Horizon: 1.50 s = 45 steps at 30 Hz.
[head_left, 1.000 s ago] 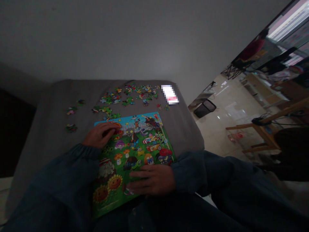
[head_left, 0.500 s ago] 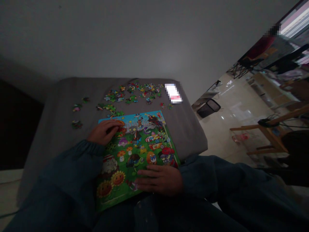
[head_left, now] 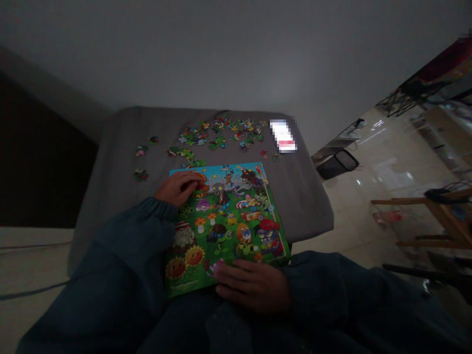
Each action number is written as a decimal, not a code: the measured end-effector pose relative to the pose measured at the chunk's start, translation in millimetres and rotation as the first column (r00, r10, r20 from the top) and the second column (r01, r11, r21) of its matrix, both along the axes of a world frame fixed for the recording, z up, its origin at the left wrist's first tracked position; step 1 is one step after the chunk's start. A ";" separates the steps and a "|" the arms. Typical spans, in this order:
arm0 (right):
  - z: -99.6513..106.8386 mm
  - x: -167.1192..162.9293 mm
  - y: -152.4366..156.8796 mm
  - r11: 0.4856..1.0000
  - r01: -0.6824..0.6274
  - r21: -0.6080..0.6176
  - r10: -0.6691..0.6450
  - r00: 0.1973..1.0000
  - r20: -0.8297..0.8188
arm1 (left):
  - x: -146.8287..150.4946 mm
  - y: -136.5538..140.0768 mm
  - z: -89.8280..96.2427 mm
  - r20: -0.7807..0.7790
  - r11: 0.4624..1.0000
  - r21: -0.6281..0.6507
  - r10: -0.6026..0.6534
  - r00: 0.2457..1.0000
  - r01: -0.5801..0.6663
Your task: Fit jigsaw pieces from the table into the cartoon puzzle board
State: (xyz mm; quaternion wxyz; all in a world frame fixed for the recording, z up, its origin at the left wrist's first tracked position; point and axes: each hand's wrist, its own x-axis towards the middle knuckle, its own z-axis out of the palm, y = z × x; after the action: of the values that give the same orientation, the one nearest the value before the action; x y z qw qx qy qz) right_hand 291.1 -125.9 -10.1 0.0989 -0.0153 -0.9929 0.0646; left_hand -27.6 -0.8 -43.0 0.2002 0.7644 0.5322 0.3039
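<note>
A colourful picture board (head_left: 236,221) with cartoon plants and zombies on a green ground lies before me, its near edge at my lap. My left hand (head_left: 177,188) rests on its upper left corner, fingers lightly bent over the picture and thumb apart. Lower down, my right hand (head_left: 256,287) lies flat across the near edge, fingers stretched out and a little spread. Neither hand shows anything gripped. Loose jigsaw pieces (head_left: 193,135) are heaped just beyond the board's far edge.
A grey cloth-covered table (head_left: 306,206) stands against a pale wall. On its far right lies a lit phone (head_left: 283,135). A few more jigsaw pieces (head_left: 140,174) sit at the left. Beyond the table's right edge are a dark bin (head_left: 337,164) and a wooden frame (head_left: 416,201).
My right hand has slid toward the board's near edge, uncovering more of the picture. My left hand stays at the upper left corner. The whole view has shifted, so the table appears farther right.
</note>
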 end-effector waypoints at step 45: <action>65.4 39.6 149.7 0.930 0.298 -0.214 -0.348 0.901 -0.260 | -90.4 -24.5 11.8 -0.254 0.743 0.101 0.663 0.705 -0.662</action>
State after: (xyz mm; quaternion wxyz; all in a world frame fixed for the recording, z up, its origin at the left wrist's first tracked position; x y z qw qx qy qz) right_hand 330.7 23.9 55.3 0.2527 -0.1789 -0.9415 0.1330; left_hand -118.0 -25.2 -31.2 0.0015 0.5569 0.7928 0.2477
